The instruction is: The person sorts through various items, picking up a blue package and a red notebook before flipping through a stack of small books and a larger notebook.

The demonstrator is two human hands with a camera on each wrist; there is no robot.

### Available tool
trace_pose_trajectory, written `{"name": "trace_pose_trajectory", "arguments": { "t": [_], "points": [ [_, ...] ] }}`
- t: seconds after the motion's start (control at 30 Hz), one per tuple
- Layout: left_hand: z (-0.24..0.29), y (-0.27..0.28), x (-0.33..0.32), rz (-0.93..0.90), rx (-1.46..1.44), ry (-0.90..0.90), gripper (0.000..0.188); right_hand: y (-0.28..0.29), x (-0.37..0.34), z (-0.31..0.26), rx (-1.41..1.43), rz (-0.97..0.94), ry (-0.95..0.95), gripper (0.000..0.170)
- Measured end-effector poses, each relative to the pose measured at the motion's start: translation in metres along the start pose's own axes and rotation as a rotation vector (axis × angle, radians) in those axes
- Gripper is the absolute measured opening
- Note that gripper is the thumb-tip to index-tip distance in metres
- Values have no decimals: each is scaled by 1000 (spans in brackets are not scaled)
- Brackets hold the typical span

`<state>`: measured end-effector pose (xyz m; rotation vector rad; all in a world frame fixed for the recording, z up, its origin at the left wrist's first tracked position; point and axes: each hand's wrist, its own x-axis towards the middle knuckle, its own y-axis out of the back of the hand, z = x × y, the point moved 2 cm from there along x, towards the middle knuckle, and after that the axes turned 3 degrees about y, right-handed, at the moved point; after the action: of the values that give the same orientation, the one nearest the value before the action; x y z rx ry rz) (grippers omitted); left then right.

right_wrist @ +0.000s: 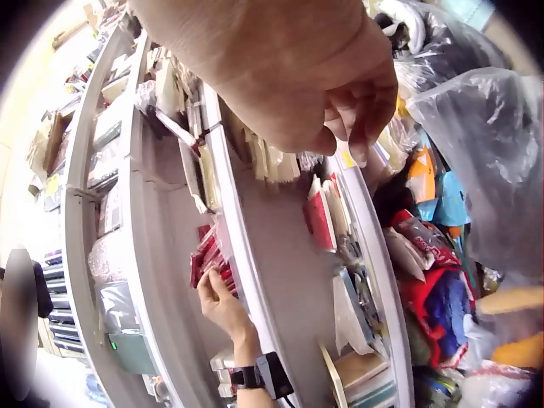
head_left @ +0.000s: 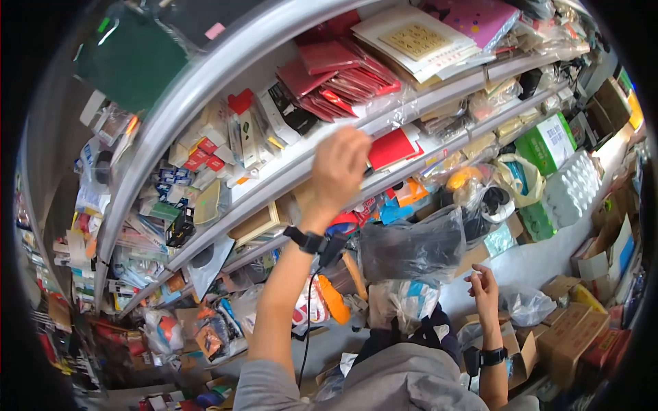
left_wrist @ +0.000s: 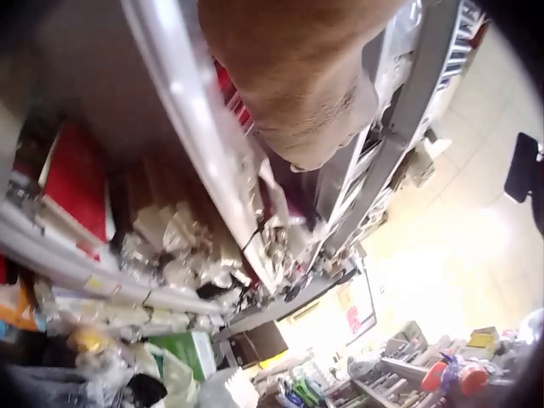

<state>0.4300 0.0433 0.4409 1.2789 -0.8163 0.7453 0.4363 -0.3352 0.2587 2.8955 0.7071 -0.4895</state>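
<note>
My left hand [head_left: 340,168] is raised at the front edge of the shelf, its fingers loosely bent and blurred, with nothing seen in them. Just beyond it lies a loose pile of red packets [head_left: 343,79] in clear wrapping. From the right wrist, the left hand [right_wrist: 225,308] overlaps the ends of these red packets [right_wrist: 211,255]. In the left wrist view its fingers are mostly hidden behind the back of the hand. My right hand [head_left: 483,291] hangs low at my side, fingers relaxed and holding nothing, near a dark grey plastic bag [head_left: 411,243].
White sheets with a gold grid [head_left: 415,41] lie on the top shelf beside a purple folder [head_left: 480,20]. A red booklet [head_left: 394,151] sits one level below. Bagged goods, a green box [head_left: 546,142] and open cardboard cartons [head_left: 572,335] crowd the lower right.
</note>
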Motion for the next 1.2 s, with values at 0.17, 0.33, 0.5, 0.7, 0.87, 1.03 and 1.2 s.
{"name": "trace_pose_trajectory", "arguments": {
  "t": [0.17,0.33,0.5,0.7,0.87,1.03,1.2],
  "points": [
    [18,-54,-69,-334,-141,86,9,-31,24,23,-15,-106,-46,27],
    [-3,-96,-103,-475,-230,441,14,-56,42,50,17,-178,-77,27],
    [-30,-129,-107,-512,-197,530,17,-53,54,76,-27,-228,-136,28],
    [-89,-168,-113,-547,-156,729,20,-34,72,116,34,-208,-250,25],
    [-162,-211,-115,-435,-303,919,29,-19,96,152,56,-172,-313,25],
    [-181,-247,-108,-307,-430,1105,25,-5,110,186,136,-110,-332,22],
    [-254,-275,-119,-268,-380,1346,29,12,110,206,139,-78,-410,21]
  ]
}}
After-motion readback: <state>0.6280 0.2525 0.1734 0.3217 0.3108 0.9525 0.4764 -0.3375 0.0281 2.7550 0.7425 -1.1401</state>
